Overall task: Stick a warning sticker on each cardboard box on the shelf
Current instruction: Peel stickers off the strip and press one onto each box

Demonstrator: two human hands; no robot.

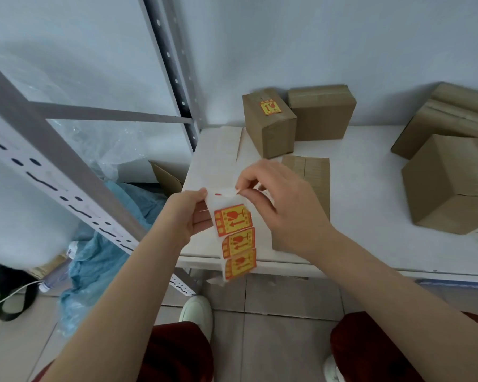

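At the far left a grey perforated shelf post [53, 172] slants across the view, with crumpled clear plastic [102, 150] behind it and a blue cloth [100, 260] heaped on the tiled floor below; a second upright post [174, 64] rises at the shelf's back corner. The left grip [189, 216] is clenched round the left edge of a sticker strip [233, 224], thumb on top and fingers curled behind the white backing. The strip hangs down in front of the white shelf [370, 224], with three orange and yellow warning stickers showing one below the other. The right grip [276, 199] pinches the strip's top right corner between thumb and forefinger, the other fingers loosely bent; whether a sticker is lifting there is hard to tell. Further back on the shelf stands a stickered box [271, 136] bearing one warning sticker [271, 107] on its upper face, touching a plain box [322, 114] just behind it to the right. A low flat box [316, 175] lies near the front, partly hidden by the right grip. Well apart at the right stand a large box [450, 186] tilted on a corner and, behind it, a rear box [453, 111] against the wall, neither showing a sticker on the faces in view
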